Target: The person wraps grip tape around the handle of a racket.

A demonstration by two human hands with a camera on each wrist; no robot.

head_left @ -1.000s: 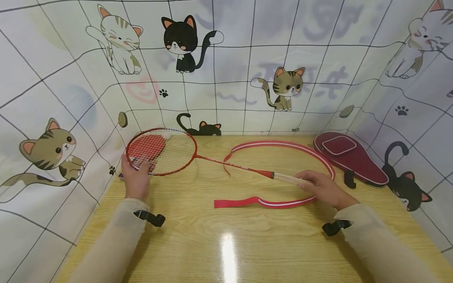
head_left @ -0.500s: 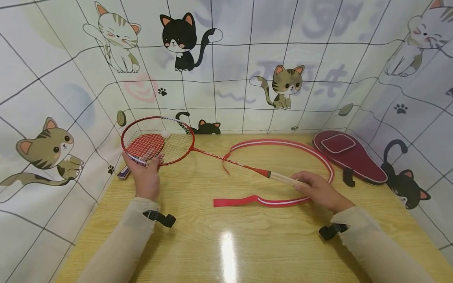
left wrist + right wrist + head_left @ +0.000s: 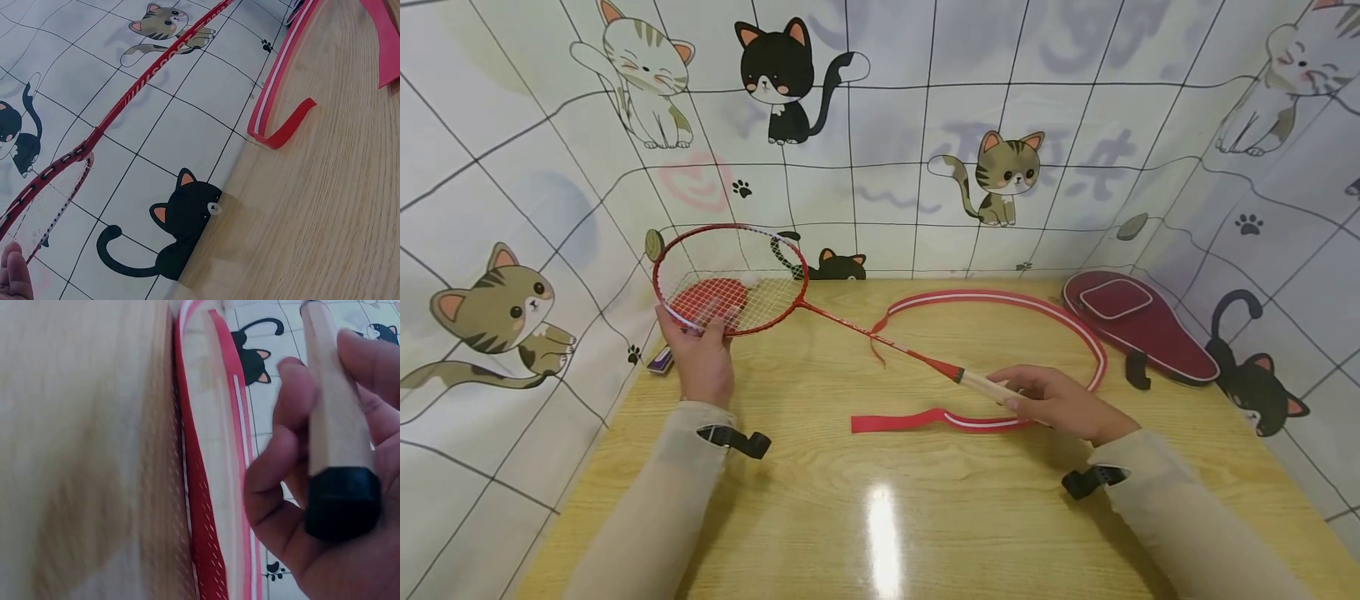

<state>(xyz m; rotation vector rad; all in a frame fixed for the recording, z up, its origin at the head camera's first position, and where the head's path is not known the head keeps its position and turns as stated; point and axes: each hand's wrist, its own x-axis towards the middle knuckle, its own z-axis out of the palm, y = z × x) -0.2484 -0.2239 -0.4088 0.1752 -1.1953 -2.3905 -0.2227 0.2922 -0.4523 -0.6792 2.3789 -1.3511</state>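
A badminton racket (image 3: 850,327) with a red frame and shaft is held above the table between my hands, its head tilted up. My left hand (image 3: 706,367) pinches the lower left rim of the head, fingers partly hidden behind it. My right hand (image 3: 1067,402) grips the bare wooden handle (image 3: 981,386). In the right wrist view, curled fingers (image 3: 294,400) and the thumb surround the wood, and a black butt cap (image 3: 344,500) shows at its end. A red grip tape (image 3: 992,296) with a white stripe lies in a loop on the table behind and below the handle.
Behind the strings lies a red rounded object (image 3: 711,300), with a small white thing beside it. A purple box (image 3: 660,361) is at the left edge. A dark red zipped case (image 3: 1172,337) and a short black strip (image 3: 1137,371) lie at right. Cat-printed sheeting encloses the table.
The racket head has risen and tilted more upright. The handle has shifted left and slightly lower with my right hand. My left hand has moved a little right and up.
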